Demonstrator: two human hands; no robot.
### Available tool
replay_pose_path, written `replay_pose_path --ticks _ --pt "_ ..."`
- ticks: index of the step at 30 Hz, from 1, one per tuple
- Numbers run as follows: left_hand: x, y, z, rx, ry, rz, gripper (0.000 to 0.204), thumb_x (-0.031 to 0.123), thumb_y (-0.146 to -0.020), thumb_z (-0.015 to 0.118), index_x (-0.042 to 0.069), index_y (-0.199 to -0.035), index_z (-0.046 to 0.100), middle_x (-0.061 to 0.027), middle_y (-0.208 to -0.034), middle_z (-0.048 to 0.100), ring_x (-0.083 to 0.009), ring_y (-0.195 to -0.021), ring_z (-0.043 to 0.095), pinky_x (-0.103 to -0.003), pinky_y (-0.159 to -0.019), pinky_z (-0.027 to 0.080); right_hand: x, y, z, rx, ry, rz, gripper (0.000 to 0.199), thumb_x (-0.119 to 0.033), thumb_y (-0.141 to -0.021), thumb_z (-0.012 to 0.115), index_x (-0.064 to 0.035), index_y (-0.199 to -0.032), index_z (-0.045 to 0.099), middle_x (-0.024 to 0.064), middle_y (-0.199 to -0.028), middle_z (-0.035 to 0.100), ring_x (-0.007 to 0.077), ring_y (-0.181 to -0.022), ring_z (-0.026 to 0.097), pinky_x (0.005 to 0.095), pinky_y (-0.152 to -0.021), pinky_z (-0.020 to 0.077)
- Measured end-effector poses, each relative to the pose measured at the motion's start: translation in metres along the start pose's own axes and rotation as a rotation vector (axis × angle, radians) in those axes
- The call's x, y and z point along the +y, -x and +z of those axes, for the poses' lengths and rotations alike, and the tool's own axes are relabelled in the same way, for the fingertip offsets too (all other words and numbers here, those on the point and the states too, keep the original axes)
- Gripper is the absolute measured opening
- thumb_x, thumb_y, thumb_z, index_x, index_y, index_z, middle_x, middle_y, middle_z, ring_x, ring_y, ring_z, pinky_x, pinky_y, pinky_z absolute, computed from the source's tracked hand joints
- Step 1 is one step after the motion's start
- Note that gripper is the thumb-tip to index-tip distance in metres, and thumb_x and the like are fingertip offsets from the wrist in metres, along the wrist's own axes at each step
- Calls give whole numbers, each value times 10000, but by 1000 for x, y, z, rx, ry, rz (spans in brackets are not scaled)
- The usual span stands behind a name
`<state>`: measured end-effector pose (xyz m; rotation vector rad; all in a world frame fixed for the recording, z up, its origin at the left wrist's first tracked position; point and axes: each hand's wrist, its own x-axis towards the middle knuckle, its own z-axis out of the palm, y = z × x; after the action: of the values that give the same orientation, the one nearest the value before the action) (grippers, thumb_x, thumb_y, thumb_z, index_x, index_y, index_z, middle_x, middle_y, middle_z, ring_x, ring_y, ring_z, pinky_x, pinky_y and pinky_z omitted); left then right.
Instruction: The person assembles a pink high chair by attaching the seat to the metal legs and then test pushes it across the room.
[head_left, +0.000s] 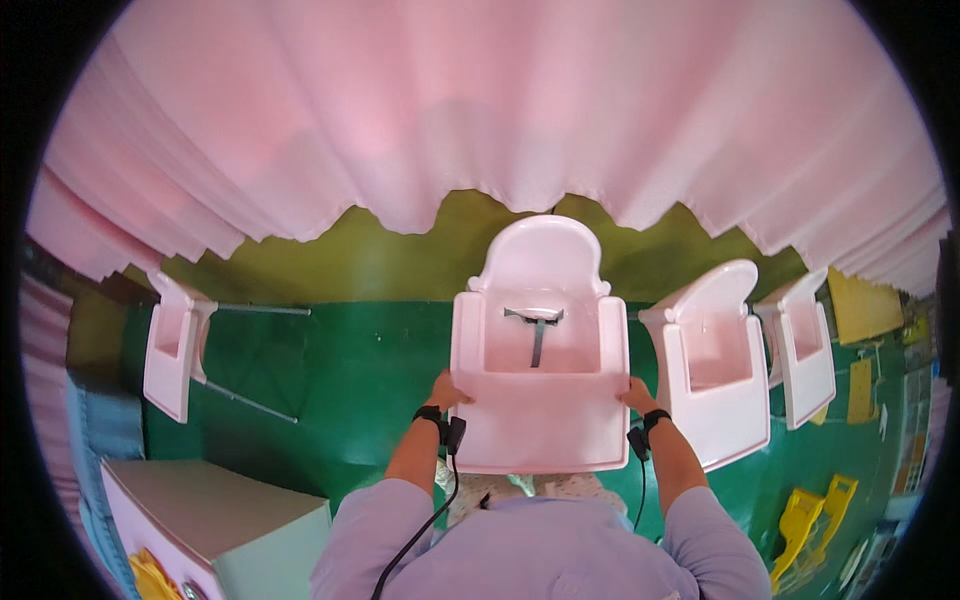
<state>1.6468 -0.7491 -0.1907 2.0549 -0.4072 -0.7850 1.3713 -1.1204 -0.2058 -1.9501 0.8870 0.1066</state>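
Squarely between left hand (449,391) and right hand (638,397), pink high chair (541,385), both hands clamped on its sides

A pale pink high chair (541,384) is seen from above, upright, slightly right of the view's centre. Its rounded backrest (546,250) is placed farthest away, and its wide, bare tray (541,425) nearest. In the seat (581,342), a dark grey buckled strap (537,350) is loosely laid.
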Motion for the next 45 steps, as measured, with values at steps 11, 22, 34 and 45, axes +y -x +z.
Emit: replay_pose_path --ticks 11,22,34,45 --pt "-95 119 -178 160 -232 -81 603 384 -762 557 43 -1220 361 -225 -1200 397 -354 -1106 388 -401 -911 341 -78 49 66 462 756 82 695 -81 -631 597 117 -1199 250 285 -1234 275 399 -1156 269 396 -995 223" --pt "-309 343 -458 853 -82 -551 484 342 -765 553 20 -1109 440 -210 -1077 486 -349 -997 471 -406 -837 397 -312 8 289 451 596 -172 683 -100 -636 600 88 -1191 248 283 -1174 313 401 -1108 321 409 -954 290" --pt "-406 436 -650 1119 6 -460 405 269 -777 553 5 -1069 457 -221 -1030 505 -349 -958 488 -384 -830 398 -628 -59 624 -243 424 -500 583 -117 -659 557 70 -1170 348 230 -1171 397 331 -1089 373 375 -949 287" --pt "-451 454 -909 1060 -59 -470 355 213 -751 582 24 -1038 490 -187 -932 548 -299 -863 532 -370 -732 434 -782 -1 940 -752 181 -240 587 -455 -775 527 -47 -1157 349 97 -1017 460 217 -991 446 411 -773 415"
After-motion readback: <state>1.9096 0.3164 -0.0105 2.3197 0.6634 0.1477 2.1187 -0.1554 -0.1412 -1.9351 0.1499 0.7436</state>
